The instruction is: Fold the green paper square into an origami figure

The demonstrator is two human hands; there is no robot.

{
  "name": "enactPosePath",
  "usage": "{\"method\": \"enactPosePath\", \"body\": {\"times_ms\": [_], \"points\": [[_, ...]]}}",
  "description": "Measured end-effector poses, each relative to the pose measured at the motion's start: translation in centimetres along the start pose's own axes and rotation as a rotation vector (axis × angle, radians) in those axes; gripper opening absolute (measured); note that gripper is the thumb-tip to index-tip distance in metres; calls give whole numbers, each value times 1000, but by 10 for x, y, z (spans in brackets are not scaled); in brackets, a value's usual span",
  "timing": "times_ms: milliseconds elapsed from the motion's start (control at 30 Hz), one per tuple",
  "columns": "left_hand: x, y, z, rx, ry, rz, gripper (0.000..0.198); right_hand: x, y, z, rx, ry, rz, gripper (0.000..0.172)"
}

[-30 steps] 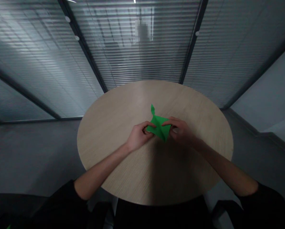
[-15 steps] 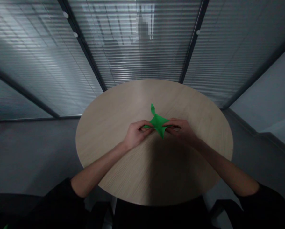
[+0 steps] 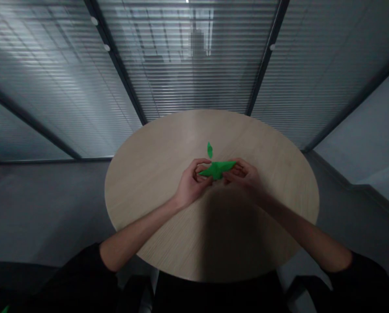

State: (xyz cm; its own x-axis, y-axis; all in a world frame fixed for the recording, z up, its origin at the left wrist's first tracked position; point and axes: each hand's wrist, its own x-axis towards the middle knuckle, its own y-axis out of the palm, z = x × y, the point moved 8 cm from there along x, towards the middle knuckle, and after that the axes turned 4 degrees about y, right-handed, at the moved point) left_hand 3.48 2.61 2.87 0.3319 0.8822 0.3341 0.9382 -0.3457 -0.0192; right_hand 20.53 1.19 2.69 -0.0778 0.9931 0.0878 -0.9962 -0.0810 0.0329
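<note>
Between my hands is a piece of folded green paper (image 3: 217, 170), held a little above the middle of the table, its pointed ends reaching left and right. My left hand (image 3: 194, 180) has its fingers curled round the left side, thumb at the near edge. On the other side my right hand (image 3: 245, 176) grips the right part, with fingers behind and thumb in front. Just beyond the paper lies a small leaf-shaped green piece (image 3: 210, 150), apart from both hands.
The round wooden table (image 3: 155, 148) has a dark shadow on its near side. Behind it stand glass panels with blinds (image 3: 168, 87) and dark frames. Black chair armrests (image 3: 137, 284) show below the table's near edge.
The folded paper has turned from a four-pointed, spread shape to a flatter one lying crosswise. My fingers have shifted round it, and the small green piece now shows separate from it.
</note>
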Motion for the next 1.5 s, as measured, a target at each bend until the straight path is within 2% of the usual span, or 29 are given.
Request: {"method": "enactPosePath", "body": {"times_ms": [67,200,300,433,533,733,1033,1200,1367,1500], "points": [[0,1,3,-40,-10,-14,41,1,4,-3,-29,16,36,36],[1,3,11,-175,-70,-54,47,0,9,-2,-103,-12,65,36],[2,6,13,-229,-103,-46,41,-2,11,0,-103,-32,60,38],[0,9,13,-150,-131,-11,23,-4,10,1,-92,-43,26,34],[-2,8,8,-51,-101,-13,18,-4,12,-1,-77,-33,58,31],[-1,5,2,-17,-12,-33,20,0,10,-6,-64,-25,93,32],[-2,11,2,97,-82,52,21,1,11,-10,-29,-72,117,36],[-3,10,5,78,-106,43,18,0,13,-11,-59,-43,128,32],[-3,13,4,53,-81,77,18,0,13,-10,-45,-37,139,32],[-4,18,1,27,-35,139,21,0,12,-12,-63,-38,145,26]]}}
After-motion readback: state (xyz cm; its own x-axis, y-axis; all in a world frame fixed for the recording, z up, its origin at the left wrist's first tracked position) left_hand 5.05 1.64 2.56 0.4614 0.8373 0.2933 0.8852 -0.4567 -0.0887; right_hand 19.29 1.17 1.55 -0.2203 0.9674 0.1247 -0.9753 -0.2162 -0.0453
